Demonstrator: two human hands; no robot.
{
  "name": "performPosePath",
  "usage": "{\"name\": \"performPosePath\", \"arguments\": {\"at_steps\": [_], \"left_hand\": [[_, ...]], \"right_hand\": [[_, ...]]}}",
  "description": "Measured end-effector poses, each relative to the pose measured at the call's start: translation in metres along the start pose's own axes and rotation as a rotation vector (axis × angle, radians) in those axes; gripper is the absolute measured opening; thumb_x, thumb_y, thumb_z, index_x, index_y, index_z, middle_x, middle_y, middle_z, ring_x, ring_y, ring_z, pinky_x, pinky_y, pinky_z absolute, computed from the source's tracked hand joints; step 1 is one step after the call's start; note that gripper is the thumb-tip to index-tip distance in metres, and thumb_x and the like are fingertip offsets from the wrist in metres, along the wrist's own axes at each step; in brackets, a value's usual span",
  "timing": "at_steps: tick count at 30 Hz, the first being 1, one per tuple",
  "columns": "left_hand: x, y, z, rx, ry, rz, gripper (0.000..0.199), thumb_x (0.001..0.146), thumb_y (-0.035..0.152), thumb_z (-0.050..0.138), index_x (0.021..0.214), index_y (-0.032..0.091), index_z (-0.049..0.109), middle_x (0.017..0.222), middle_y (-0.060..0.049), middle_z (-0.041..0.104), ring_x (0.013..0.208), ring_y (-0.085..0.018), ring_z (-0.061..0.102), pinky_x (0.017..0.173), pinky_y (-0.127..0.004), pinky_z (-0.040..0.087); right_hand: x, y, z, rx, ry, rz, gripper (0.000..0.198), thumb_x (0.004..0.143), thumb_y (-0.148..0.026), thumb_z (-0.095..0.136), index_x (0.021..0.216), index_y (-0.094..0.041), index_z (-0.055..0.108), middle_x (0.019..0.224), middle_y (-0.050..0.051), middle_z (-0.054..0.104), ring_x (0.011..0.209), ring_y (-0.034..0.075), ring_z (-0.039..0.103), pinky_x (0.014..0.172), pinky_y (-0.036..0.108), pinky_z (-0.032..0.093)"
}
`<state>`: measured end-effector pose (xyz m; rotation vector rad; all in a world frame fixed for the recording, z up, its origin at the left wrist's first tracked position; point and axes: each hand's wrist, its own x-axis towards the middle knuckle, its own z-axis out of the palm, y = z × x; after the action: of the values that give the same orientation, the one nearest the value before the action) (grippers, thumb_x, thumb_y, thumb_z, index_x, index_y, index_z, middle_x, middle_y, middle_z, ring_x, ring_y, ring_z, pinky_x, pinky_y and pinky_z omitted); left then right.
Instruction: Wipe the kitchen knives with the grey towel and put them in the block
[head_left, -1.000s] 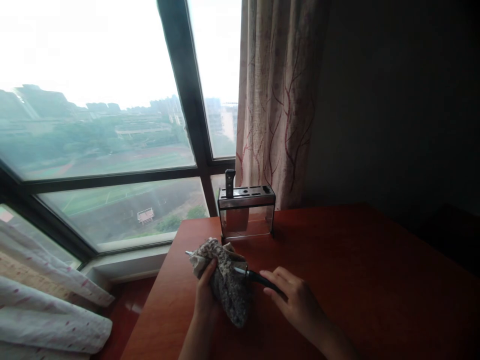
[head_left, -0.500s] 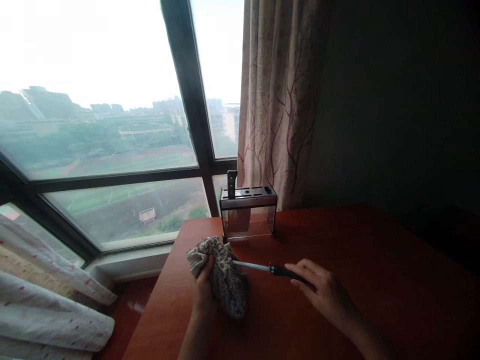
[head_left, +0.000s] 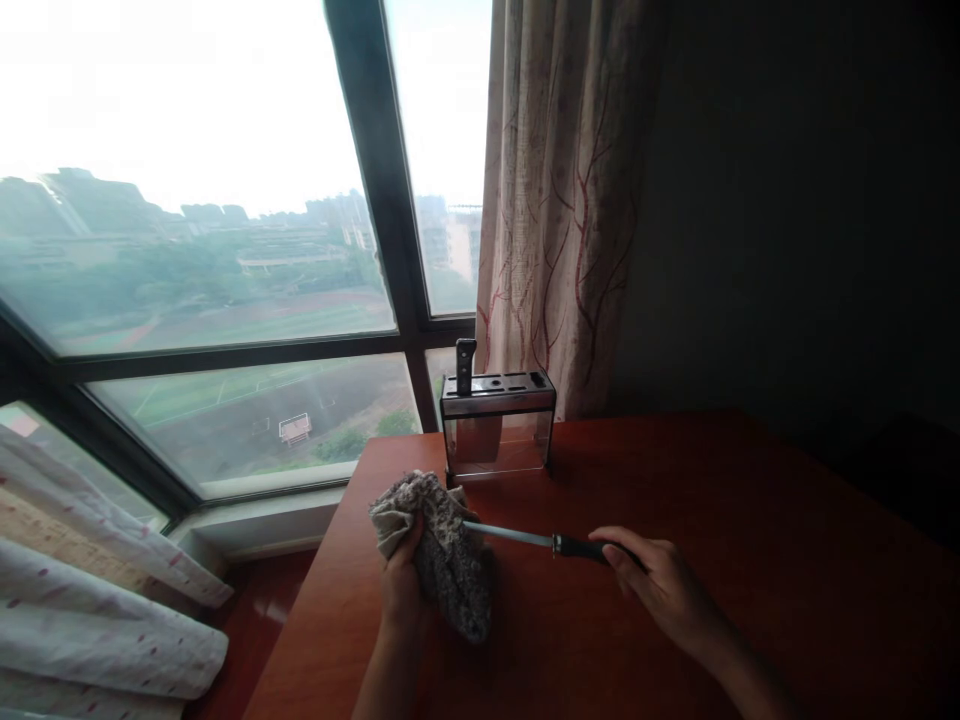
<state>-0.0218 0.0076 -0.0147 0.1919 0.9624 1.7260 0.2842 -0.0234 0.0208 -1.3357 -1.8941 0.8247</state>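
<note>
My left hand point(head_left: 403, 580) is closed round a bunched grey and beige cloth point(head_left: 454, 570), whose lower end hangs down over the table. A sharpening steel point(head_left: 514, 535) with a thin metal rod and black handle is in my right hand point(head_left: 652, 575), fingers wrapped round the handle. The rod's far end meets the cloth and its tip is hidden there. Behind the cloth stands a clear-sided knife block point(head_left: 499, 402) with a slotted metal top. One broad-bladed knife point(head_left: 465, 367) stands upright in its left slot, the blade showing through the clear front.
Everything is over a reddish-brown wooden table point(head_left: 675, 480). A large window point(head_left: 225, 400) lies beyond its left edge. One patterned curtain point(head_left: 555, 200) hangs behind the table, another curtain point(head_left: 97, 620) at the lower left. The right side is dark.
My right hand has moved to the right with the sharpening steel, and more of the rod shows outside the cloth. My left hand and the cloth have shifted slightly left.
</note>
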Motion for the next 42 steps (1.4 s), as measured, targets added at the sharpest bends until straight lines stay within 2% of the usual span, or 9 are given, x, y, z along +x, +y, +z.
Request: {"name": "performPosePath", "arguments": {"at_steps": [3, 8, 11, 13, 15, 21, 29, 37, 42], "left_hand": [[-0.003, 0.002, 0.0, -0.053, -0.061, -0.017, 0.023, 0.076, 0.024, 0.073, 0.098, 0.017, 0.072, 0.083, -0.004, 0.078, 0.076, -0.023, 0.073, 0.079, -0.034, 0.058], [-0.005, 0.008, -0.005, -0.251, -0.379, -0.188, 0.033, 0.086, 0.035, 0.058, 0.109, 0.015, 0.072, 0.098, -0.01, 0.077, 0.103, -0.032, 0.068, 0.095, -0.043, 0.051], [-0.004, 0.01, -0.011, -0.358, -0.575, -0.242, 0.037, 0.092, 0.037, 0.046, 0.111, 0.018, 0.072, 0.107, -0.009, 0.075, 0.116, -0.032, 0.06, 0.104, -0.047, 0.043], [-0.003, 0.01, -0.014, -0.395, -0.667, -0.266, 0.04, 0.093, 0.039, 0.042, 0.11, 0.02, 0.072, 0.111, -0.008, 0.074, 0.121, -0.031, 0.057, 0.108, -0.046, 0.039], [-0.003, 0.008, -0.015, -0.394, -0.703, -0.292, 0.039, 0.093, 0.04, 0.042, 0.109, 0.02, 0.073, 0.111, -0.008, 0.074, 0.122, -0.031, 0.056, 0.108, -0.045, 0.038], [-0.015, -0.002, -0.003, -0.286, -0.58, -0.298, 0.028, 0.089, 0.029, 0.053, 0.102, 0.018, 0.075, 0.097, -0.008, 0.078, 0.11, -0.031, 0.065, 0.103, -0.044, 0.044], [-0.025, -0.012, 0.012, -0.125, -0.541, -0.311, 0.027, 0.083, 0.023, 0.064, 0.107, 0.015, 0.074, 0.103, -0.01, 0.076, 0.108, -0.033, 0.065, 0.1, -0.043, 0.047], [-0.024, -0.01, 0.011, -0.122, -0.491, -0.274, 0.031, 0.08, 0.023, 0.067, 0.109, 0.014, 0.072, 0.105, -0.011, 0.076, 0.107, -0.034, 0.066, 0.097, -0.043, 0.05], [-0.017, 0.001, 0.008, -0.183, -0.392, -0.248, 0.026, 0.082, 0.025, 0.064, 0.105, 0.016, 0.073, 0.1, -0.009, 0.077, 0.103, -0.032, 0.068, 0.093, -0.041, 0.053]], "right_hand": [[-0.003, -0.003, 0.006, 0.152, -0.013, 0.108, 0.047, 0.097, -0.053, 0.034, 0.1, -0.02, 0.066, 0.043, -0.007, 0.044, 0.042, 0.013, 0.049, 0.046, 0.024, 0.034], [-0.009, -0.005, 0.029, 0.379, -0.059, 0.228, 0.049, 0.094, -0.059, 0.036, 0.081, -0.018, 0.059, 0.042, -0.008, 0.039, 0.039, 0.009, 0.038, 0.041, 0.02, 0.026], [-0.01, -0.004, 0.046, 0.479, -0.065, 0.286, 0.052, 0.092, -0.065, 0.036, 0.08, -0.018, 0.056, 0.04, -0.009, 0.037, 0.036, 0.008, 0.033, 0.038, 0.02, 0.024], [-0.009, -0.004, 0.055, 0.523, -0.052, 0.322, 0.055, 0.089, -0.069, 0.036, 0.081, -0.019, 0.056, 0.039, -0.01, 0.035, 0.033, 0.007, 0.03, 0.035, 0.019, 0.022], [-0.007, -0.005, 0.061, 0.55, -0.043, 0.352, 0.057, 0.086, -0.072, 0.037, 0.079, -0.019, 0.055, 0.038, -0.011, 0.034, 0.031, 0.007, 0.027, 0.034, 0.019, 0.02], [0.004, -0.021, 0.074, 0.587, -0.067, 0.356, 0.058, 0.083, -0.075, 0.037, 0.074, -0.02, 0.051, 0.036, -0.011, 0.033, 0.03, 0.006, 0.025, 0.032, 0.018, 0.02], [0.016, -0.043, 0.089, 0.539, -0.03, 0.276, 0.054, 0.088, -0.069, 0.037, 0.069, -0.02, 0.048, 0.04, -0.009, 0.035, 0.036, 0.006, 0.031, 0.035, 0.018, 0.021], [0.014, -0.042, 0.076, 0.506, -0.079, 0.265, 0.051, 0.089, -0.068, 0.038, 0.071, -0.021, 0.048, 0.044, -0.009, 0.037, 0.037, 0.007, 0.034, 0.036, 0.018, 0.023], [0.01, -0.031, 0.06, 0.475, -0.073, 0.238, 0.048, 0.091, -0.063, 0.039, 0.074, -0.019, 0.051, 0.048, -0.008, 0.037, 0.041, 0.007, 0.034, 0.039, 0.019, 0.025]]}}
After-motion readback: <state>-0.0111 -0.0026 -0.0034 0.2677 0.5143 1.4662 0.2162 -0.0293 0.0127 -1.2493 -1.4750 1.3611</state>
